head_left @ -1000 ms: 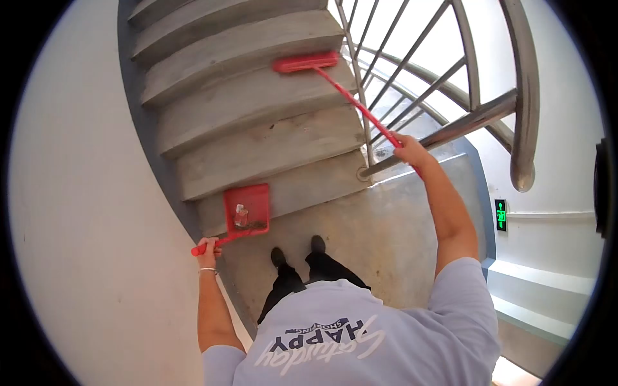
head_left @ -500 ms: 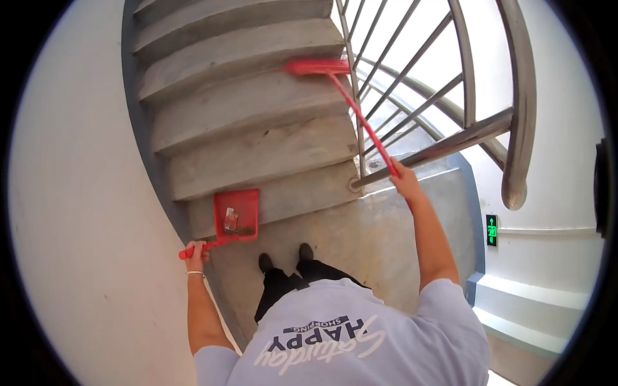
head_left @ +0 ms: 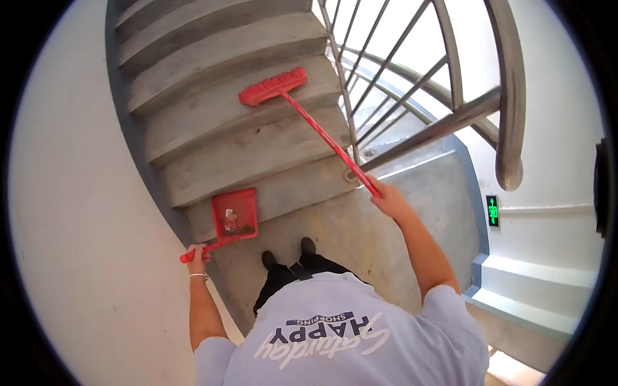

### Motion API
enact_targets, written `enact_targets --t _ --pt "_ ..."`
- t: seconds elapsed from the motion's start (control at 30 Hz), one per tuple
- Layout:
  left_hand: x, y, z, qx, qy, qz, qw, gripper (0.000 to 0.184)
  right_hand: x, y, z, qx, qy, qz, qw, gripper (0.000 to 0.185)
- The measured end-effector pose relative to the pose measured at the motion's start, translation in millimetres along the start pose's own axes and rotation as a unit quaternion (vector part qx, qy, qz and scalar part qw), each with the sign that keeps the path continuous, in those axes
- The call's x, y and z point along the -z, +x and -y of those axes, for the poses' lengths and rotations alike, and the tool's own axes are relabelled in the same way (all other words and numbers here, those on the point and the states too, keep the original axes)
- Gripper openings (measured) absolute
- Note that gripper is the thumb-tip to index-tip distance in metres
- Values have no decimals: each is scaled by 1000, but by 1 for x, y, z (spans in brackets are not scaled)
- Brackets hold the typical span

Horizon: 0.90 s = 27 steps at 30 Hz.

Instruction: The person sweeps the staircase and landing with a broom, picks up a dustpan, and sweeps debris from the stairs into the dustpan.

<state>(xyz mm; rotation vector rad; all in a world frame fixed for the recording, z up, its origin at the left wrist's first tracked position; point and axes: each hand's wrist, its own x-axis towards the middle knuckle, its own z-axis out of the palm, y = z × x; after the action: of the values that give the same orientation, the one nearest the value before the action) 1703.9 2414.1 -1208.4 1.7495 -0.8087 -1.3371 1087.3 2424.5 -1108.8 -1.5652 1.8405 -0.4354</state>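
Note:
Wrapped round the handle of a red dustpan [head_left: 251, 215], my left hand [head_left: 198, 256] is low at the left, beside the wall. Inside the pan lie a small crumpled clear-and-reddish piece of litter [head_left: 230, 220] and some dark debris. My right hand [head_left: 388, 198] is closed on the red handle of a broom [head_left: 318, 132]. The broom's red head, bristles showing, is over a step higher up the stairs; whether it touches the concrete I cannot tell. A small dark scrap [head_left: 259, 130] lies on a step below the broom head.
Curved concrete stairs [head_left: 219, 164] rise ahead. A metal railing [head_left: 438, 132] runs along their right side, and a white wall [head_left: 71, 193] bounds the left. My feet stand on the landing [head_left: 347, 238]. A green exit sign [head_left: 493, 211] is on the right wall, above descending steps [head_left: 528, 283].
The broom head has swung left from beside the railing and its bristles now show. My right hand has moved left and slightly down. The dustpan has hardly moved.

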Motion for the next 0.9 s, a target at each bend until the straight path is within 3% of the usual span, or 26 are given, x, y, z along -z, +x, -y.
enact_targets --t 0.07,0.13,0.17,0.23,0.27,0.4,0.47,0.57,0.7,0.9 --pt "1 4 6 -4 8 -5 1000 18 1 -8 28 15 31 20 999 66" --pt "4 4 4 -3 25 -2 1000 17 -4 -16 70 -214 169 100 957 67" --pt "-2 3 -1 -3 25 -6 1000 16 -22 -9 69 -209 169 109 957 67" --pt "-9 0 -8 -14 50 -14 999 15 -69 30 52 -20 89 10 996 65" --pt "-10 0 -10 -14 47 -25 998 15 -92 46 58 31 52 -36 998 63" --pt "-8 0 -5 -21 33 -3 999 14 -169 66 96 56 98 -27 993 62" --pt "-10 -1 -3 -18 24 -7 1000 14 -183 34 123 22 25 19 999 62" --pt "-11 2 -1 -20 22 10 1000 16 -177 -6 128 91 64 6 994 60" --pt "-9 7 4 -108 77 37 990 19 -159 -22 171 80 40 41 995 56" --pt "-8 16 10 -157 110 55 980 22 -232 89 256 176 39 61 982 47"
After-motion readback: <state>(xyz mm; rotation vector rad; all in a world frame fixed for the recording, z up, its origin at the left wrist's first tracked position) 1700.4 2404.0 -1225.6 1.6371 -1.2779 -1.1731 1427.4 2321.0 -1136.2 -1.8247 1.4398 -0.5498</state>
